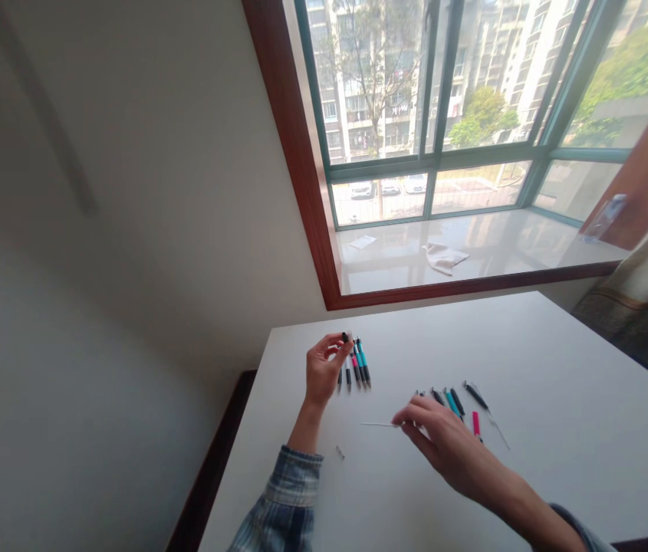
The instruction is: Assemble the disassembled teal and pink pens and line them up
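My left hand (322,374) is raised over the white table (393,506), thumb and fingers pinching a small black pen part (345,337); the rest of that part is hidden by the fingers. Beside it lies a row of assembled pens (363,364) in blue, pink and black. Between the fingertips of my right hand (444,441) is a thin white pen refill (376,424), pointing left. Behind this hand are several black and teal pen parts (451,402), partly covered by it. A pink pen barrel (476,422) lies just to its right.
A small spring-like piece (340,452) rests near my left forearm. Farther right are a black pen part (475,394) and a thin pale refill (499,431). A window sill (393,264) with a crumpled white cloth (444,257) adjoins the table's far side; a wall (156,268) stands left.
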`<move>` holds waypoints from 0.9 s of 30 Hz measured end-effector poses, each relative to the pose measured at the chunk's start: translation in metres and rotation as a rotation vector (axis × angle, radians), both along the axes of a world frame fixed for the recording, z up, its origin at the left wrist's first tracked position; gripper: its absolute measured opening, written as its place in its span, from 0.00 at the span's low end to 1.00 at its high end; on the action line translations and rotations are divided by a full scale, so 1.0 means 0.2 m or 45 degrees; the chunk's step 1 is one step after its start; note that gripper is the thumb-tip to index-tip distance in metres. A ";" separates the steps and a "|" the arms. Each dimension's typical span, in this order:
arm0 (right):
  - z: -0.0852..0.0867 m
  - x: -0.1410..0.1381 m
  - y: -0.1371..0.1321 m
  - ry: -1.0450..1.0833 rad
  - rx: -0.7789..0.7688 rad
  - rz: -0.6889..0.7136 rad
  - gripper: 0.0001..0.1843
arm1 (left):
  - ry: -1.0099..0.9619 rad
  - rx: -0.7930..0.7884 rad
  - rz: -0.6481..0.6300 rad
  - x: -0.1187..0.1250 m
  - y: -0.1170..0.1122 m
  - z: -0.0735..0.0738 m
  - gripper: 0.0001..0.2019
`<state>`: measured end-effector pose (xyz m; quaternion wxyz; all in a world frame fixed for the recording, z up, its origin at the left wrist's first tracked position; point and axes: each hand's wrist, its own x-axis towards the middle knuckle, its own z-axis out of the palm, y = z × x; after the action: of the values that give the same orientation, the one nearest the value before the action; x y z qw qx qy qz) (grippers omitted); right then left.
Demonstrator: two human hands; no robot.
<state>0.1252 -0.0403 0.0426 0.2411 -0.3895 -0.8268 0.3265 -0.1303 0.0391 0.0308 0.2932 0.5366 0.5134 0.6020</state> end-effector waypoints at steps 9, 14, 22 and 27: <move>0.09 -0.11 0.49 0.813 -0.423 0.069 0.16 | 0.380 0.028 0.036 0.05 -0.09 -0.04 0.07; -0.02 -0.20 0.54 1.046 -0.336 -0.104 0.17 | 0.459 0.039 -0.044 0.10 -0.10 -0.03 0.06; -0.10 -0.19 0.54 1.098 -0.315 -0.224 0.16 | 0.525 0.055 -0.082 0.13 -0.12 -0.03 0.05; -0.10 -0.20 0.53 1.031 -0.377 -0.171 0.15 | 0.544 0.048 -0.090 0.13 -0.12 -0.03 0.05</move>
<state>0.0858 0.0665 0.0224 0.5080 -0.3134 -0.5828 0.5515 -0.1049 0.0157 0.0256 0.1884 0.6752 0.5334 0.4734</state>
